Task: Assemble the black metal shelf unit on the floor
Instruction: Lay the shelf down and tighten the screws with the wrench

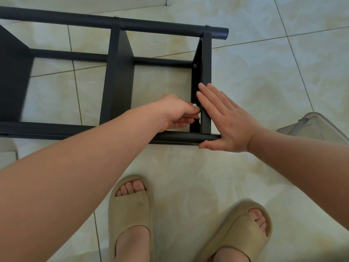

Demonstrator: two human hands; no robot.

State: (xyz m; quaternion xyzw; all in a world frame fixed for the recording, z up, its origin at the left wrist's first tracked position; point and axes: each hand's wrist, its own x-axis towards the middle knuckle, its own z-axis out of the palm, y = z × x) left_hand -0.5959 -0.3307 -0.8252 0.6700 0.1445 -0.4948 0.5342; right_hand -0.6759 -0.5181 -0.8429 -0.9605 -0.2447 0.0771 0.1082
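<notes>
The black metal shelf unit (pixel 120 72) lies on its side on the tiled floor, its round posts running left to right and its flat shelf panels standing between them. My left hand (pixel 177 112) reaches inside the end bay, fingers curled, pinching something small against the inner face of the end panel (pixel 206 59); what it pinches is mostly hidden. My right hand (pixel 224 118) lies flat with straight fingers against the outer face of that panel. Its thumb rests under the end of the near post (pixel 181 138).
A clear plastic container (pixel 313 127) sits on the floor at the right, close behind my right wrist. My two feet in beige slippers (pixel 132 214) stand just in front of the shelf. A white baseboard (pixel 132 2) runs along the top.
</notes>
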